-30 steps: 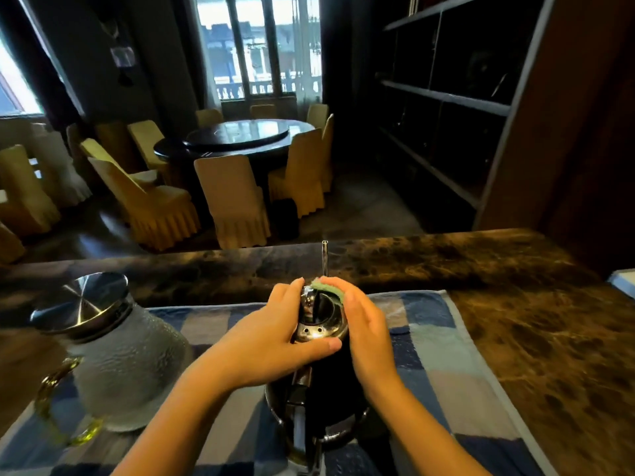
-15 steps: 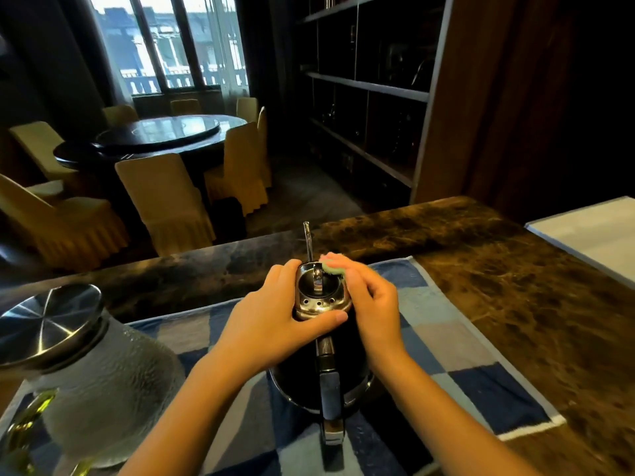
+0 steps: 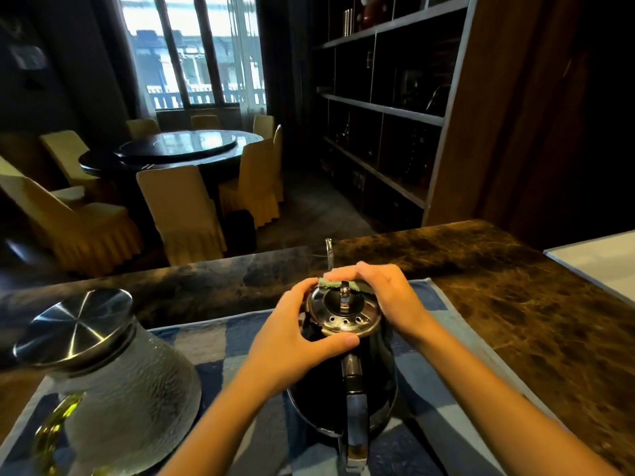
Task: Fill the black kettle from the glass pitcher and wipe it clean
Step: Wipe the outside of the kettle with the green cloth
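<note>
A dark marbled counter (image 3: 515, 290) runs across the lower half of the view. Beyond it, from ten to twelve o'clock, a round dining table (image 3: 178, 149) stands among yellow-covered chairs (image 3: 182, 207) under a bright window, with dark shelves (image 3: 385, 111) at one o'clock. A blue checked towel (image 3: 213, 341) lies on the counter. On its seven o'clock part stands the glass pitcher (image 3: 137, 393), upright, its steel lid (image 3: 75, 324) on and its yellowish handle (image 3: 55, 427) towards the viewer. The black kettle (image 3: 319, 403) stands on the towel at the centre, just below the middle of the view, near the pitcher but apart from it. The kettle handle (image 3: 355, 410) points to six o'clock and its thin spout (image 3: 329, 252) to twelve. The left hand (image 3: 292, 341) grips the kettle's top from nine o'clock, fingers curled round the far side and thumb lying along the near rim of the shiny kettle lid (image 3: 345, 317). The right hand (image 3: 388, 297) comes from three o'clock, its fingers curled together, pressing a green pad (image 3: 338, 285) onto the lid's far edge.
</note>
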A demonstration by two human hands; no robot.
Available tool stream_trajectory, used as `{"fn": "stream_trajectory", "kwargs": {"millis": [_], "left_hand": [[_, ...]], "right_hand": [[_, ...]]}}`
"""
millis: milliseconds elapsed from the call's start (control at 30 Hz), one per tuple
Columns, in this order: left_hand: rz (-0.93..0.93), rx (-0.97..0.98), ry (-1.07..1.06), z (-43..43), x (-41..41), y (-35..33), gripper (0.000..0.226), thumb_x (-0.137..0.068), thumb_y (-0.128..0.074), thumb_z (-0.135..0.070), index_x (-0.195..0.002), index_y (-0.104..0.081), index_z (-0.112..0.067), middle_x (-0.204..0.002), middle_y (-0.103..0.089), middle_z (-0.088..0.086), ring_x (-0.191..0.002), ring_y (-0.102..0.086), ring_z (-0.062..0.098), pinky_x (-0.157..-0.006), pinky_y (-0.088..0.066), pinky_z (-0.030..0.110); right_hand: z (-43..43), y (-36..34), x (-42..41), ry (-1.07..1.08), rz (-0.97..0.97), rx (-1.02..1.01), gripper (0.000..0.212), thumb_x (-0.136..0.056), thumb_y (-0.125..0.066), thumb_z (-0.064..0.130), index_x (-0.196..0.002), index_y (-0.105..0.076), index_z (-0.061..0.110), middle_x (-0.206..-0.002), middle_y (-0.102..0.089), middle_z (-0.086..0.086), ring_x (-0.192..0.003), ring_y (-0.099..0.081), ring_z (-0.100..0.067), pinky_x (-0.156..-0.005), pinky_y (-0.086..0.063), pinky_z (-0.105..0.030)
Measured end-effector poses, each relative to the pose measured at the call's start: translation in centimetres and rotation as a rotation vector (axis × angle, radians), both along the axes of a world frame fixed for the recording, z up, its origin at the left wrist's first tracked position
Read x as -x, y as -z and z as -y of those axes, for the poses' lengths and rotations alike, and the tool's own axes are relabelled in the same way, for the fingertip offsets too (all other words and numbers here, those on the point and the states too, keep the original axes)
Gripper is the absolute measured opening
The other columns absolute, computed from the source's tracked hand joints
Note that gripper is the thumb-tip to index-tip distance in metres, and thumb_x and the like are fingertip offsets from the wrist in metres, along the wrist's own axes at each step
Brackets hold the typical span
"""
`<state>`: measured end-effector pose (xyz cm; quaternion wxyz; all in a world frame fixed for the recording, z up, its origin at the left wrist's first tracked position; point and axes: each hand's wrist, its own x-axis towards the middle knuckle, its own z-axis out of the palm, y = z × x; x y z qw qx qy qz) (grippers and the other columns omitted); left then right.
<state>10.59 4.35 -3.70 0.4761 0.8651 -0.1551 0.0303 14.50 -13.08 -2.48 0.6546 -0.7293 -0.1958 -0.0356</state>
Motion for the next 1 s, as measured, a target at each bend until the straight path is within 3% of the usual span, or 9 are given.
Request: {"fn": "stream_trajectory", "kwargs": {"millis": [100,167,300,433,500,633,800,900,1000], "left_hand": [[0.043,0.115,-0.094,0.6,0.3,1.4,0.110,-0.045,-0.067,-0.072,-0.138,-0.016,-0.041,-0.142,-0.024,-0.014,-0.129,-0.030,0.000,-0.098,-0.029,0.007],[0.112,0.094,-0.119,0.7,0.4,1.5,0.108,-0.047,-0.064,-0.075,-0.136,-0.010,-0.047,-0.144,-0.019,-0.017,-0.134,-0.022,0.000,-0.105,-0.022,0.015],[0.024,0.208,0.057,0.3,0.2,0.7,0.075,-0.062,-0.068,-0.059,-0.124,-0.026,-0.062,-0.126,-0.044,-0.043,-0.120,-0.043,-0.016,-0.095,-0.039,0.007],[0.104,0.375,0.012,0.0,0.0,1.1,0.048,-0.071,-0.062,-0.053,-0.115,-0.052,-0.035,-0.115,-0.059,-0.004,-0.111,-0.058,0.010,-0.098,-0.048,0.037],[0.090,0.416,0.028,0.0,0.1,0.8,0.049,-0.072,-0.062,-0.051,-0.115,-0.054,-0.028,-0.114,-0.059,-0.001,-0.108,-0.060,0.012,-0.091,-0.050,0.030],[0.030,0.606,0.023,-0.1,-0.6,-0.7,0.066,-0.070,-0.069,-0.040,-0.127,-0.041,-0.023,-0.120,-0.057,-0.007,-0.106,-0.061,0.001,-0.079,-0.051,0.015],[0.247,0.290,0.097,0.3,-1.1,-1.7,0.047,-0.079,-0.071,-0.021,-0.122,-0.052,-0.026,-0.112,-0.060,-0.014,-0.105,-0.061,0.010,-0.084,-0.051,0.022],[0.357,0.091,0.024,-0.3,-0.6,-1.8,0.028,-0.077,-0.067,-0.039,-0.103,-0.059,-0.032,-0.099,-0.060,-0.016,-0.095,-0.058,0.008,-0.078,-0.046,0.019],[0.437,-0.261,-0.048,-0.6,-0.5,-2.3,0.029,-0.076,-0.051,-0.060,-0.094,-0.062,-0.039,-0.092,-0.051,-0.020,-0.088,-0.045,0.002,-0.076,-0.035,0.022]], "right_hand": [[-0.6,-2.7,-0.8,-0.180,-0.023,0.199,0.055,-0.095,-0.031,0.030,-0.088,-0.076,-0.001,-0.101,-0.075,-0.006,-0.103,-0.067,-0.010,-0.097,-0.043,-0.017],[-1.1,-4.3,-0.8,-0.297,0.006,0.354,0.055,-0.099,-0.033,0.028,-0.077,-0.077,0.005,-0.095,-0.076,-0.006,-0.098,-0.068,-0.012,-0.101,-0.042,-0.027],[-1.8,-5.3,-0.3,-0.311,0.236,0.374,0.048,-0.100,-0.040,0.027,-0.075,-0.075,0.006,-0.086,-0.075,-0.007,-0.087,-0.070,-0.023,-0.091,-0.049,-0.045],[-0.1,-4.6,-0.7,-0.128,0.218,0.114,0.037,-0.097,-0.039,0.020,-0.095,-0.072,0.003,-0.100,-0.074,-0.007,-0.099,-0.068,-0.019,-0.087,-0.053,-0.029],[0.5,-4.0,-0.7,-0.139,0.183,0.159,0.035,-0.096,-0.041,0.020,-0.096,-0.072,0.003,-0.099,-0.073,-0.005,-0.097,-0.068,-0.016,-0.084,-0.052,-0.024],[-0.7,-3.6,-0.5,-0.212,0.257,0.234,0.023,-0.096,-0.046,0.011,-0.109,-0.064,0.005,-0.102,-0.069,-0.004,-0.101,-0.065,-0.019,-0.090,-0.051,-0.034],[-1.2,-4.3,-1.7,0.174,0.496,0.279,0.021,-0.094,-0.046,0.018,-0.102,-0.065,0.012,-0.096,-0.062,0.006,-0.083,-0.062,-0.015,-0.076,-0.050,-0.036],[0.0,-4.4,-2.1,0.324,0.514,0.147,0.024,-0.094,-0.042,0.017,-0.093,-0.066,0.012,-0.088,-0.062,0.007,-0.079,-0.058,-0.007,-0.073,-0.046,-0.025],[0.6,-4.1,-1.6,0.287,0.446,0.138,0.027,-0.095,-0.040,0.014,-0.088,-0.067,0.011,-0.083,-0.063,0.005,-0.077,-0.058,-0.008,-0.070,-0.046,-0.021]]}}
